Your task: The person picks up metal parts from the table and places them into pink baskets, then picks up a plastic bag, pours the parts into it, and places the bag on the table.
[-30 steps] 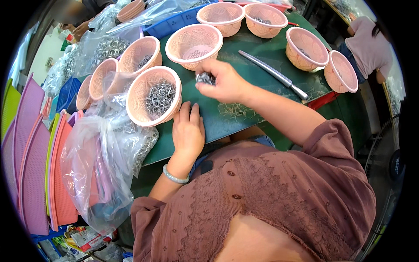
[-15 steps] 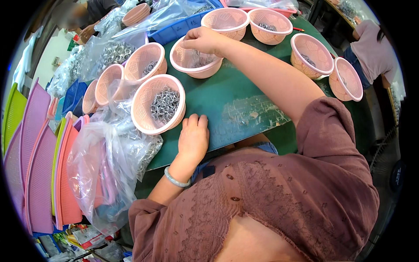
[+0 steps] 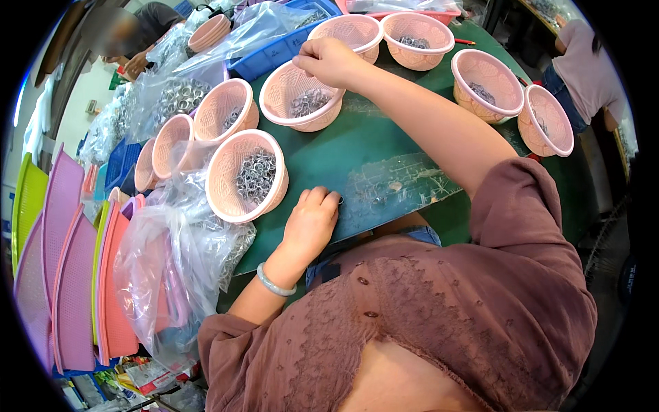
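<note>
Small sorting workshop: green surface [image 3: 322, 154] crowded with pink baskets [image 3: 244, 175] of metal rings [image 3: 255, 175], bagged rings in clear plastic bags [image 3: 168, 96], stacked coloured trays [image 3: 62, 275] at left, other workers [image 3: 583, 69] seated nearby.

Right hand [image 3: 329, 60] now over the far pink plastic basket of metal rings [image 3: 302, 103], up from the green tabletop [image 3: 329, 158] centre, long metal blade gone from view

The right hand [image 3: 329, 60] is curling over the rim of a pink basket [image 3: 301, 96], hiding whatever its fingers are pinching; the left hand [image 3: 312, 223] is lying knuckles up, concealing its palm, and a clear bag [image 3: 171, 268] is blurring its contents
</note>
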Available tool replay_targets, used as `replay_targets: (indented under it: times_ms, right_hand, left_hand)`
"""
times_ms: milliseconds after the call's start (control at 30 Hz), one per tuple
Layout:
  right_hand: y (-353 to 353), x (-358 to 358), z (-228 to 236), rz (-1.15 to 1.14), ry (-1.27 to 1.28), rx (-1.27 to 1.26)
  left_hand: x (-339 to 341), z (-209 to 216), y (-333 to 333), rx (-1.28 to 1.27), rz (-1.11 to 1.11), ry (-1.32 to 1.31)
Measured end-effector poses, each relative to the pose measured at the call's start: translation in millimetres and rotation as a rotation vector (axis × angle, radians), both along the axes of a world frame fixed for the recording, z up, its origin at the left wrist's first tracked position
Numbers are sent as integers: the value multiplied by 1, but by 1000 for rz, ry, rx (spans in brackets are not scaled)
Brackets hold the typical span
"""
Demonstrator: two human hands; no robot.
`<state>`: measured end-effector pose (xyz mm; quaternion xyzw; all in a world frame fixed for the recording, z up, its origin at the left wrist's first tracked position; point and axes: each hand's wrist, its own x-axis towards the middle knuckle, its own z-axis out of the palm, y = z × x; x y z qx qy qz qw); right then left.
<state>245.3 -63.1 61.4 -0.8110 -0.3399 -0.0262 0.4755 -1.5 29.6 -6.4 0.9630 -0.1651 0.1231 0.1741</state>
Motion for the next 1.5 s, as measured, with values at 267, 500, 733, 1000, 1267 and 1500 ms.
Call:
replay_targets:
  times_ms: [267, 500, 733, 1000, 1267, 1500]
  right_hand:
    - [-40, -36, 8, 249, -284, -486]
    - [-49, -58, -4, 244, -425, -538]
    - [-81, -105, 6, 279, -412, -422]
    - [-104, -121, 15, 424, -320, -294]
    - [-14, -50, 45, 371, -466, -401]
    - [83, -25, 38, 493, -408, -727]
  left_hand:
    - [-2, 0, 2, -37, -69, -43]
    - [10, 39, -12, -165, -57, -373]
    - [61, 82, -6, -112, 96, -432]
    - [61, 82, 7, -100, 62, -175]
    - [62, 159, 180, 19, 753, -139]
    - [78, 130, 271, 107, 1088, 244]
